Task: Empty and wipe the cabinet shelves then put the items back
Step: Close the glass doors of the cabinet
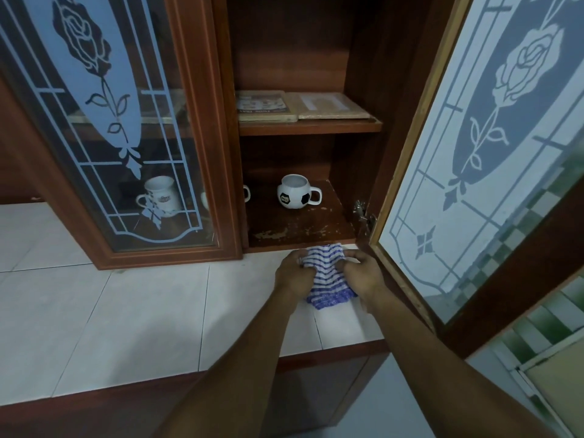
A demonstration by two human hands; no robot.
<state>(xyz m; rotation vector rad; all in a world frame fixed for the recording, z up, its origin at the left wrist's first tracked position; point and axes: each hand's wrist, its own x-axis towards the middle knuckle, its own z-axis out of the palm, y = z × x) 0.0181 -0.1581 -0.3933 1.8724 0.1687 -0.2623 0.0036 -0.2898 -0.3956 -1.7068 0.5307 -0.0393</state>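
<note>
A blue-and-white striped cloth (327, 279) lies bunched on the white tiled counter, just in front of the open cabinet. My left hand (295, 273) grips its left side and my right hand (363, 273) grips its right side. On the worn lower shelf (303, 226) stands a football-patterned mug (297, 192). The upper shelf (309, 127) carries two flat books (267, 105), lying side by side.
The open glass door (480, 159) with a rose pattern hangs close on the right of my right arm. Behind the closed left door (104, 128) stands a white mug (161, 196). White tiled counter (126, 311) spreads to the left; its front edge runs below my arms.
</note>
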